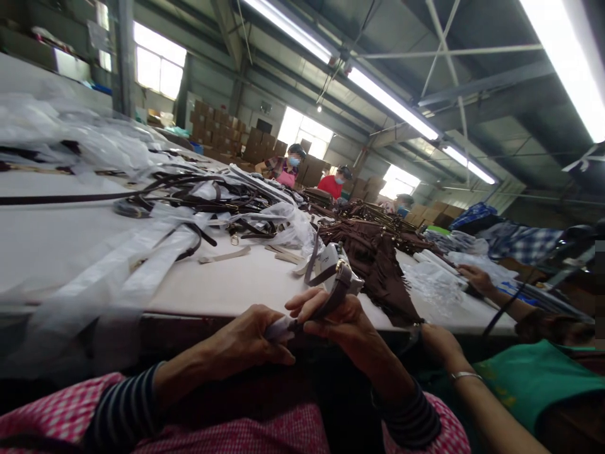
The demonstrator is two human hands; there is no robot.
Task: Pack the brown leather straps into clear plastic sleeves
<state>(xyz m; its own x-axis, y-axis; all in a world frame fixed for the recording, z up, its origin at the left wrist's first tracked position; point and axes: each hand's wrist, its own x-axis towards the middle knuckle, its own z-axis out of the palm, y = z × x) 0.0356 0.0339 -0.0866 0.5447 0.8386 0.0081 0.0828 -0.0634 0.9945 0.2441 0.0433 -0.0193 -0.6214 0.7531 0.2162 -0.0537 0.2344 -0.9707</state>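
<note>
In front of my lap, just off the table edge, my right hand [338,318] is closed round a dark brown leather strap [338,293] with a gold-coloured buckle. The strap's free part loops up over a small white box [331,258] on the table. My left hand [259,334] pinches a whitish, crumpled piece of wrapping [280,329], perhaps thin plastic, which meets the strap end between both hands. Fingers cover the exact join. Right of the box lies a brown fringed leather piece [373,265].
Dark straps [208,195] and clear plastic sleeves [118,271] lie across the white table [212,284]. At my right, a co-worker in a green garment [539,378] has hands near the fringed pieces. Other people work across the table, with stacked cartons [217,126] behind.
</note>
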